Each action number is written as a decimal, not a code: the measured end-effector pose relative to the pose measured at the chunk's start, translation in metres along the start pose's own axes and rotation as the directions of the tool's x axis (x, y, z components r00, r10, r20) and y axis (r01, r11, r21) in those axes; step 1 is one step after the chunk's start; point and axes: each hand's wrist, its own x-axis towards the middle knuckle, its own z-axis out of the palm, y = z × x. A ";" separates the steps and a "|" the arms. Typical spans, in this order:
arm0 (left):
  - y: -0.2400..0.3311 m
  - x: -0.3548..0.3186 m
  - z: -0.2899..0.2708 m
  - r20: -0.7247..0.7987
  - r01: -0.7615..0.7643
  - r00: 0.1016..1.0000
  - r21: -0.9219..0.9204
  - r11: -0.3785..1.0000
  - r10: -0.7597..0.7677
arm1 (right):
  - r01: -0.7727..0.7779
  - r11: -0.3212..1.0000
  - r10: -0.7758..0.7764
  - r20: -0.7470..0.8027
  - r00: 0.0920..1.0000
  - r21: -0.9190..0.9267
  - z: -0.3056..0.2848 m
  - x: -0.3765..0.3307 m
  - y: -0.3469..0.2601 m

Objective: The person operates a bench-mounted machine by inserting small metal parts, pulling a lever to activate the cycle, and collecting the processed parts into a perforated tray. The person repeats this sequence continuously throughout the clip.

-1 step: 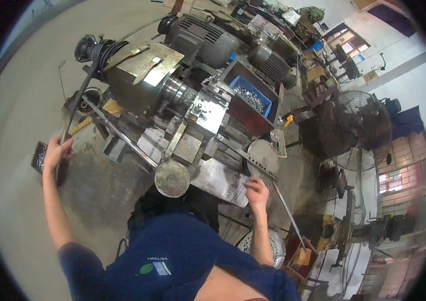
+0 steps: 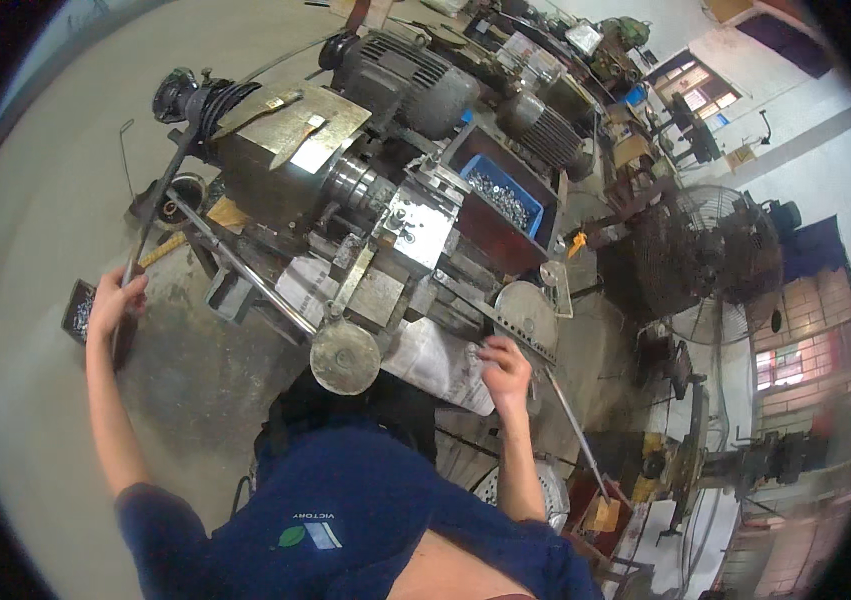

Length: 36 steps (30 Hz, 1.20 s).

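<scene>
My left hand (image 2: 117, 303) is closed around the lower end of a long dark lever (image 2: 160, 200), which rises to the left end of a small lathe (image 2: 285, 160). My right hand (image 2: 507, 375) is raised beside a white sheet (image 2: 437, 365) at the lathe's front, just below a strip with a row of holes (image 2: 523, 335). Its fingers are curled together; whether something small is between them, I cannot make out. Between my hands are a round metal disc (image 2: 344, 357), a bright steel bar (image 2: 255, 280) and the lathe's shiny tool slide (image 2: 420, 225). The spindle (image 2: 353, 182) points toward the slide.
A blue bin (image 2: 535, 215) of small metal parts sits in a reddish tray behind the lathe. Two brushes (image 2: 295, 145) lie on the headstock. A dark box (image 2: 78, 310) is by my left hand. A motor (image 2: 410, 85) and a large fan (image 2: 710, 260) stand farther off.
My right hand has moved a little up and left, toward the holed strip, with its fingers more curled. My left hand stays on the lever.
</scene>
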 end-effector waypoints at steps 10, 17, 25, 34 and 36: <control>0.007 -0.002 0.003 -0.030 -0.009 0.999 0.064 0.998 0.011 | 0.516 0.856 -0.511 0.218 0.831 0.041 0.090 0.174 -0.138; 0.012 -0.008 0.002 -0.004 -0.010 1.000 0.000 1.000 0.010 | 0.579 0.812 -0.516 0.375 0.770 -0.070 0.142 0.223 -0.125; 0.014 -0.007 0.003 -0.017 -0.021 1.000 0.096 0.995 0.023 | 0.632 0.774 -0.584 0.428 0.690 0.038 0.165 0.244 -0.101; 0.017 -0.008 0.005 -0.036 -0.006 0.999 0.063 0.998 0.008 | 0.481 0.875 -0.455 0.433 0.778 0.055 0.155 0.240 -0.123; 0.018 -0.008 0.004 -0.027 -0.006 1.000 0.056 0.998 0.007 | 0.409 0.908 -0.409 0.417 0.812 0.093 0.153 0.239 -0.129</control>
